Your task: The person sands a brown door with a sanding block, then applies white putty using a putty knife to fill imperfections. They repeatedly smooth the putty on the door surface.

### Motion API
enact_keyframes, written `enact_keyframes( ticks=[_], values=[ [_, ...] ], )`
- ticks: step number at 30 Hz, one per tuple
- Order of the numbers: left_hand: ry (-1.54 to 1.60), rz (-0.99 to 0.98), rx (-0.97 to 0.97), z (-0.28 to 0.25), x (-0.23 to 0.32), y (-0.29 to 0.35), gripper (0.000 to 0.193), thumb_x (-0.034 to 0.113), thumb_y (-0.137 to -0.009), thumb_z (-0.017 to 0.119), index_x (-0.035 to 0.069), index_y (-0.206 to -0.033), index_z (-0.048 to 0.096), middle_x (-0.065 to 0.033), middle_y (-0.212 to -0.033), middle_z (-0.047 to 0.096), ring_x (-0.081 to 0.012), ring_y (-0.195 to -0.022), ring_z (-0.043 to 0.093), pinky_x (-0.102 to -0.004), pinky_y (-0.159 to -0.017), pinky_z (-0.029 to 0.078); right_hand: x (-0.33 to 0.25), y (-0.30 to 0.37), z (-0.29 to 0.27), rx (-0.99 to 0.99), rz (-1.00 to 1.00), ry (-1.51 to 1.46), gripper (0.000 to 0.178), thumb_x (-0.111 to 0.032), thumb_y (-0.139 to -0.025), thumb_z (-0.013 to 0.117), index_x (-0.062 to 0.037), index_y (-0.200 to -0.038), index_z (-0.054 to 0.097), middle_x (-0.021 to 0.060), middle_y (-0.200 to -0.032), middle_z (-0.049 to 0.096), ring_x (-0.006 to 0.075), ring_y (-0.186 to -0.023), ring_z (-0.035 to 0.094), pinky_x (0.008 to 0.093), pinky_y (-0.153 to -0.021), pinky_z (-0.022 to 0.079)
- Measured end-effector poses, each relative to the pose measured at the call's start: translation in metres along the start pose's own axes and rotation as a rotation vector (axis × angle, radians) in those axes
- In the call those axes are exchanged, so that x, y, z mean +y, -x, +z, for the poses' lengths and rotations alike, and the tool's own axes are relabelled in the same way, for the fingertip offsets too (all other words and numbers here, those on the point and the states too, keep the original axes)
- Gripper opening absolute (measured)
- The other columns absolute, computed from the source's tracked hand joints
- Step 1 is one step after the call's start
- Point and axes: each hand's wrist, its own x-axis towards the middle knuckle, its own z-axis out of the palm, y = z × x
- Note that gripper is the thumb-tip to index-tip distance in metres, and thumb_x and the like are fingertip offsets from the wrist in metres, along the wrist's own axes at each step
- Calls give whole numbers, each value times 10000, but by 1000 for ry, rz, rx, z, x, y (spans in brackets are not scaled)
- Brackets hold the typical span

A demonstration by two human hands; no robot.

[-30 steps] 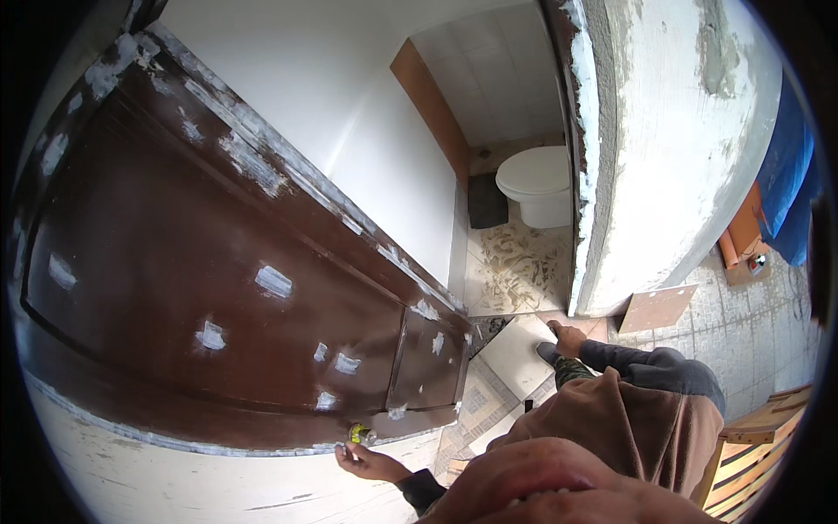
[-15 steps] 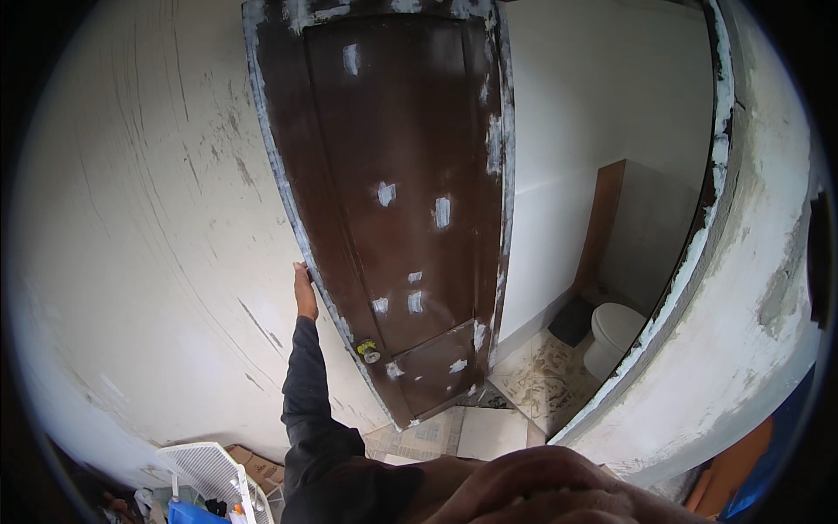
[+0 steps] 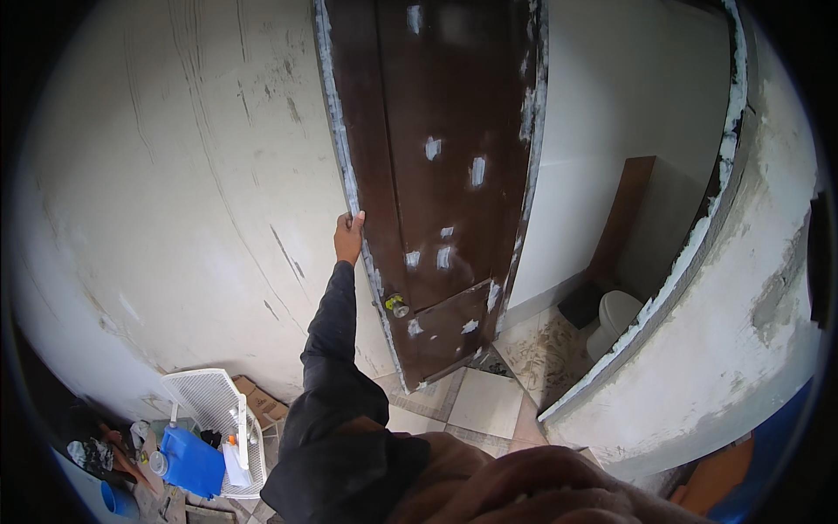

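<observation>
Head view, looking down. Dark brown wooden door [image 3: 436, 175], panelled, upright and swung open, standing edge-on between plaster wall and doorway. White filler patches dabbed across door face, thick white smears along both long edges. Small round knob [image 3: 397, 306] low on face, yellowish and metallic, near lower panel. Bottom corner of door just above tiled floor.

Left hand [image 3: 348, 237] raised on outstretched arm, fingers wrapped over door's near edge about mid-height, thumb side toward wall; clamped on door edge. Dark sleeve [image 3: 332, 349] running from lower middle of frame up to wrist, elbow nearly straight. Right hand not visible, so grip state impossible to tell; hands clearly not together. Brown garment bulk at lower edge, close to camera.

Rough off-white plaster wall [image 3: 175, 192] left of door, scratched and streaked with dark marks. Pale tiled floor [image 3: 476, 402] below door, patterned tiles further in. Through doorway: smooth white wall, white toilet [image 3: 611, 319] on far side, dark bin-like shape just beside it, brown board [image 3: 624, 210] leaning upright against wall. Door frame on right crusted with white plaster, rough grey-white wall beyond.

Lower left on floor: white plastic lattice basket [image 3: 214, 410] tipped over, blue jerrycan [image 3: 192, 463] just beside it, white bottle, cardboard piece, assorted clutter too small to identify. Orange and blue shapes at lower right rim, unclear.
</observation>
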Motion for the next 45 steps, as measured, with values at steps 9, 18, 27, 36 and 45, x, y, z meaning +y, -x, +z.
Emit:
enact_keyframes(
  ticks=[9,18,27,36,45],
  values=[
    [143,226,-37,45,28,96,453,325,-905,772,-7,-1176,626,-95,-1011,709,-199,-892,659,-338,-832,520,72,-60,48,43,53,-7,272,-65,-801,573,2,-1063,545,190,-745,643,308,-557,681,437,-423,529],
    [388,235,-403,155,22,169,614,352,-919,765,-23,-1323,496,-112,-1241,606,-193,-1134,548,-329,-998,434,77,-103,99,-21,159,-210,294,-139,-844,574,-26,-1115,575,128,-767,642,226,-533,639,376,-411,496],
    [474,322,-688,299,96,251,884,471,-880,768,-27,-1493,371,-164,-1381,571,-264,-1221,569,-362,-1058,428,55,-111,-2,111,311,-182,434,-471,-992,494,-66,-1138,550,156,-794,663,278,-574,684,438,-451,539],
    [424,581,-707,426,164,326,929,398,-863,793,-51,-1506,295,-274,-1531,357,-428,-1418,366,-483,-1156,328,116,-143,-45,131,50,-466,553,-481,-1000,537,35,-1185,467,176,-903,663,303,-698,714,422,-569,566],
    [380,721,-569,512,247,389,1003,366,-832,802,-50,-1526,210,-339,-1571,202,-496,-1457,254,-551,-1173,266,105,-74,-117,423,34,-521,550,-475,-994,542,60,-1120,556,231,-916,691,299,-662,719,430,-547,540]
  ],
)
